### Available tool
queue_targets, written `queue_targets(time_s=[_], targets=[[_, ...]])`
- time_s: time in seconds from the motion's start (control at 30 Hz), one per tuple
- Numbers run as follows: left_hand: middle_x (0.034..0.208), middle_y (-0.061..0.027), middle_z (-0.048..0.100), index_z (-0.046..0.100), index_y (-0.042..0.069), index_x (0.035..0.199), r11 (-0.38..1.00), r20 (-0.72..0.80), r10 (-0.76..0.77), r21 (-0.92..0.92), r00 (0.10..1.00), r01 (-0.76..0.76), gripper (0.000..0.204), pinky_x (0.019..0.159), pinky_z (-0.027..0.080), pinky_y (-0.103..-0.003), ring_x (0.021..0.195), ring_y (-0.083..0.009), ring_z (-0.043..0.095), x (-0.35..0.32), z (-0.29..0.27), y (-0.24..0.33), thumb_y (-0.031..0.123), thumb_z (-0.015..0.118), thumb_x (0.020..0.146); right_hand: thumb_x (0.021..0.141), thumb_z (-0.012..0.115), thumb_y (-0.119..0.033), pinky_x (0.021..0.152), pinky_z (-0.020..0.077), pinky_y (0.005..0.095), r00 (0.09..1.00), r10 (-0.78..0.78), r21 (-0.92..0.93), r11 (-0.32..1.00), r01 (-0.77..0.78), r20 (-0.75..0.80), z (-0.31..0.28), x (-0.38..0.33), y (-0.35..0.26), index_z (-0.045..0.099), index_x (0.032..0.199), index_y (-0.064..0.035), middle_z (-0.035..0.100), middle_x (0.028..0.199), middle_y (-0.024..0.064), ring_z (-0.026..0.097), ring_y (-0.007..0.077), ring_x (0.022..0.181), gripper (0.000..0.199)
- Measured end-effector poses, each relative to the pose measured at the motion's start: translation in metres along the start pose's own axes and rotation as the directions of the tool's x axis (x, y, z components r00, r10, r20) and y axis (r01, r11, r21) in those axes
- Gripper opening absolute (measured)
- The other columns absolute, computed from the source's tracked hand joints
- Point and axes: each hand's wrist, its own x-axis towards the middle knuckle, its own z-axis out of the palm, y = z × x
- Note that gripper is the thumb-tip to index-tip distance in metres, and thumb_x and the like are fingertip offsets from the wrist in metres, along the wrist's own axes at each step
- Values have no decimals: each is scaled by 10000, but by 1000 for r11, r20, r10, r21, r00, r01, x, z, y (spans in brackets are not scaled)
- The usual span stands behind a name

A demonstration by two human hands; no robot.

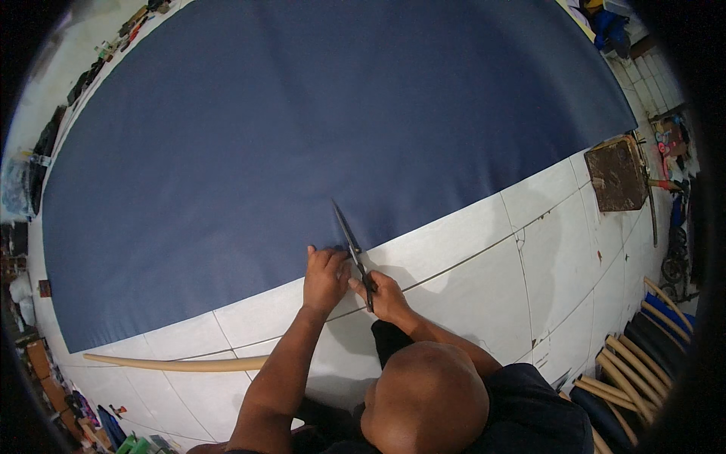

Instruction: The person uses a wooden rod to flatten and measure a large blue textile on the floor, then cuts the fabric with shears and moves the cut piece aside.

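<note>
A wide dark blue sheet point(318, 113), like smooth vinyl or fabric, lies spread over the white tiled floor. My right hand point(387, 296) is closed around the handles of dark scissors point(349, 231). Their blades point away from me across the near edge of the sheet, and look nearly shut. Beside them, my left hand point(325, 276) bends its fingers over that same edge and appears to pinch it; the fingertips are partly hidden. A long tan tube point(174, 365) rests on the tiles left of my left forearm.
At right, a worn brown box-like block point(620, 175) stands by the sheet's corner. Several tan tubes point(635, 363) and dark rolls lie at the lower right. Assorted clutter, including a cardboard box point(39, 359), lines the left wall. White tiles point(469, 280) border the sheet's near edge.
</note>
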Motion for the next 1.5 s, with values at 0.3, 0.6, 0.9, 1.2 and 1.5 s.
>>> queue_targets(time_s=[0.3, 0.6, 0.9, 1.2, 1.5], targets=[[1273, -180, 561, 558, 16, 1277, 925, 206, 65, 355, 976, -137, 482, 1082, 330, -580, 1246, -376, 492, -28, -2, 5, 237, 626, 854, 908, 667, -536, 442, 397, 267, 999, -26, 169, 985, 34, -45, -2, 36, -38, 537, 741, -61, 520, 569, 23, 513, 116, 479, 520], [1344, -255, 482, 497, -54, 1308, 953, 307, 8, 287, 952, -100, 501, 1125, 291, -589, 1287, -442, 437, -25, -2, 17, 170, 573, 867, 911, 674, -514, 445, 404, 260, 991, -93, 110, 989, 103, -97, -2, 61, -29, 559, 730, -66, 528, 567, 9, 518, 100, 494, 497], [1385, -259, 450, 418, -38, 1400, 951, 323, -25, 300, 946, -78, 652, 1131, 292, -572, 1308, -436, 412, -25, -13, 17, 228, 627, 843, 886, 666, -575, 466, 440, 311, 1000, 4, 194, 981, -4, 0, -9, 118, -82, 538, 694, -75, 530, 563, 30, 535, 142, 480, 551], [1232, -215, 493, 417, 33, 1435, 954, 395, -119, 299, 911, -5, 779, 1074, 338, -571, 1188, -394, 472, 4, -25, 48, 363, 712, 794, 882, 660, -585, 483, 452, 333, 997, -29, 216, 975, 42, -66, -6, 143, -75, 560, 699, -52, 559, 576, 55, 567, 174, 498, 573], [1241, -196, 470, 409, 126, 1474, 923, 449, -229, 383, 864, 46, 754, 1064, 327, -629, 1197, -409, 458, 8, -13, 48, 453, 682, 852, 870, 640, -633, 486, 456, 331, 999, -21, 208, 978, 30, -48, -7, 175, -106, 555, 685, -55, 556, 562, 62, 561, 168, 487, 613]])
